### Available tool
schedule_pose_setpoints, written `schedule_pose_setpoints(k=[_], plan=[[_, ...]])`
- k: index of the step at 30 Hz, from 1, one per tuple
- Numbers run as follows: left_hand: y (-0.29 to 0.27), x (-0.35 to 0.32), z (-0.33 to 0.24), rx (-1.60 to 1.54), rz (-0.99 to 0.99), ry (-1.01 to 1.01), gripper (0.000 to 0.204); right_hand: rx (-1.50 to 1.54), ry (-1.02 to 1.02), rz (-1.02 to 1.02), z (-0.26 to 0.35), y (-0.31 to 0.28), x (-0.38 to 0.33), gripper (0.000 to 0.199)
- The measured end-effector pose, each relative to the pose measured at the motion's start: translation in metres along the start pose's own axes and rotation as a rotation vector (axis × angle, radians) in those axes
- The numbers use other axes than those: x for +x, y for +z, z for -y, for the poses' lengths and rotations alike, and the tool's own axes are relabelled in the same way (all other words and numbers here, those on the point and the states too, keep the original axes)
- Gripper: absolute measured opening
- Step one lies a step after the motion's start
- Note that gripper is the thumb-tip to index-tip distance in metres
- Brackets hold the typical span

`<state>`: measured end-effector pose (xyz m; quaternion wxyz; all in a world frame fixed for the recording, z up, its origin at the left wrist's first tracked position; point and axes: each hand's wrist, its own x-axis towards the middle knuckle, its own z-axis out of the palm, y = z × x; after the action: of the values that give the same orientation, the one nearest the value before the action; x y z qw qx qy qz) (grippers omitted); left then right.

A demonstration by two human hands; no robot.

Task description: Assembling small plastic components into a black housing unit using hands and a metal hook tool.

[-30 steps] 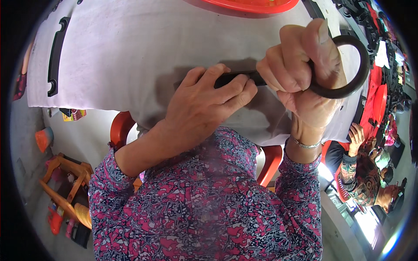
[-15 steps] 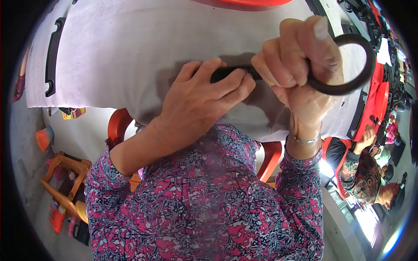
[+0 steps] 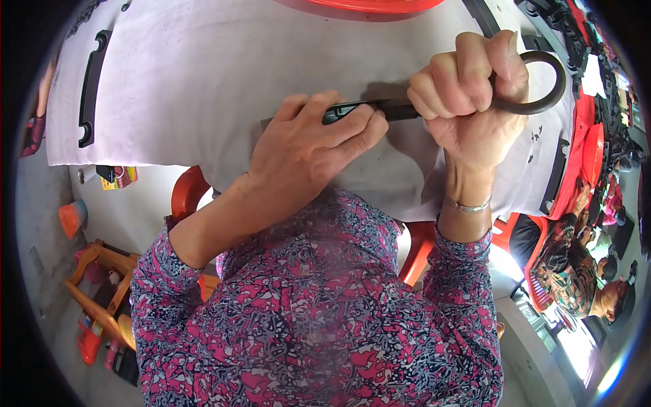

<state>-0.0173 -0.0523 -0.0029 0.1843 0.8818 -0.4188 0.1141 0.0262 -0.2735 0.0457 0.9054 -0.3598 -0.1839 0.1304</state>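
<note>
My left hand [image 3: 308, 152] lies palm down on the white table [image 3: 203, 81], its fingers wrapped over the straight end of a long black curved part [image 3: 400, 108]. My right hand [image 3: 468, 102] is a fist closed round the same part, just before it bends into a round hook [image 3: 553, 81] that sticks out past my thumb. The stretch of the part inside both hands is hidden. A thin bracelet [image 3: 469, 205] circles my right wrist, and both arms wear pink and grey patterned sleeves.
A black handle-shaped part [image 3: 91, 88] lies at the table's left edge. A red tray [image 3: 359, 5] sits at the top, red bins [image 3: 593, 152] to the right. Another person [image 3: 583, 271] sits at lower right. An orange stool [image 3: 186, 193] and a wooden rack [image 3: 102, 298] stand below the table.
Both hands have stayed on the black part, shifting slightly up and right. My right fist has turned a little, so the hook now points further to the right.
</note>
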Motion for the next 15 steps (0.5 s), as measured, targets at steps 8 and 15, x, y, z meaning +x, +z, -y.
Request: schedule_pose_setpoints(k=[8,15], plan=[[-0.003,0.001,0.000,-0.027,0.020,0.016,0.052,0.048,-0.043,0.038,-0.001,-0.003,0.000,0.045],[-0.010,0.005,0.001,-0.017,0.072,0.027,0.053,0.008,-0.025,0.098,0.001,-0.007,0.001,0.046]])
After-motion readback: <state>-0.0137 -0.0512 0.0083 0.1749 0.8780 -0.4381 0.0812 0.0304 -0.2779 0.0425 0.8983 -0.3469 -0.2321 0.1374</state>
